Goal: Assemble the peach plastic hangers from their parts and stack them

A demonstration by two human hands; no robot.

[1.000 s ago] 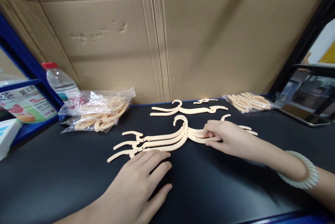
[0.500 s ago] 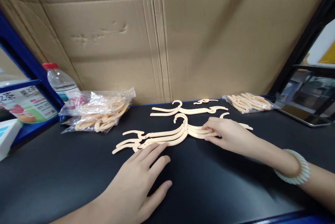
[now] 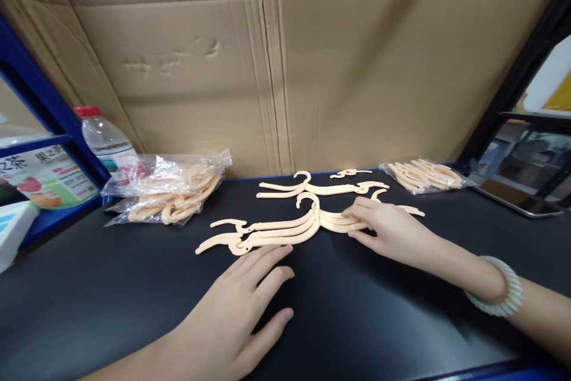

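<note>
Head view: cream hangers (image 3: pixel 285 229), seemingly stacked.

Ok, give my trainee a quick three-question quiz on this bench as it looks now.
1. True or false: the right hand rests on the fanned stack of cream plastic hangers.
2. Which lies flat on the black tabletop, palm down? A) left hand B) right hand
3. Fill in: the clear plastic water bottle has a ___ cap.

Key: 1 true; 2 A; 3 red.
</note>
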